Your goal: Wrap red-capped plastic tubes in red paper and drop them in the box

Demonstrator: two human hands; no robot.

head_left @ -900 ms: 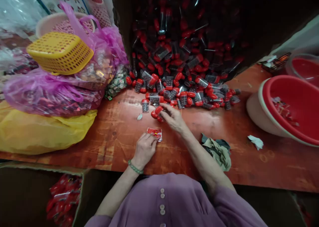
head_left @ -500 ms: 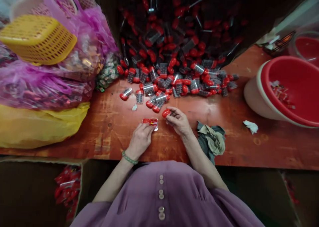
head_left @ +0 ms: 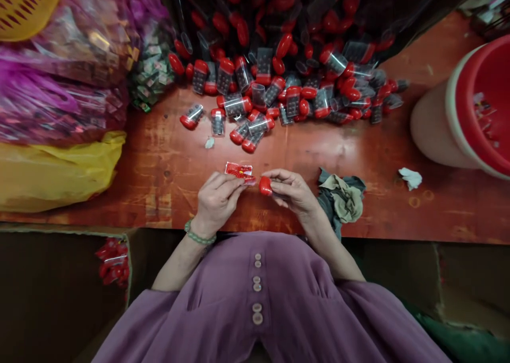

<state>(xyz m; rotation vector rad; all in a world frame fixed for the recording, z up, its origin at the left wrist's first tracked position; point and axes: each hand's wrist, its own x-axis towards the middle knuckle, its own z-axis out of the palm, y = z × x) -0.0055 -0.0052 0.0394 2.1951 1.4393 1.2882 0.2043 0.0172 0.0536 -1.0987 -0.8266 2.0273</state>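
Between its thumb and fingers, my left hand (head_left: pixel 217 201) pinches a small red printed packet (head_left: pixel 249 180). Just behind those fingers lies another red printed packet (head_left: pixel 236 168) on the table. My right hand (head_left: pixel 294 193) is closed around a red-capped container (head_left: pixel 265 186), its cap pointing left toward the packet, a small gap apart. The rest of that container is mostly hidden by my fingers. Ahead, several similar clear containers with red caps (head_left: pixel 255 132) lie in a loose pile, with dark dotted shapes showing through their walls.
Plastic bags of small wrapped pieces (head_left: pixel 79 102) and a yellow bag (head_left: pixel 59 174) are stacked at left. A crumpled cloth (head_left: pixel 345 198) lies right of my right hand, then a white scrap (head_left: pixel 410 178). A red-lined bucket (head_left: pixel 442 113) stands at far right.
My left hand has lifted a small packet off the table and now holds it near the container. My right hand has turned the container's cap toward it. The view has tilted downward.
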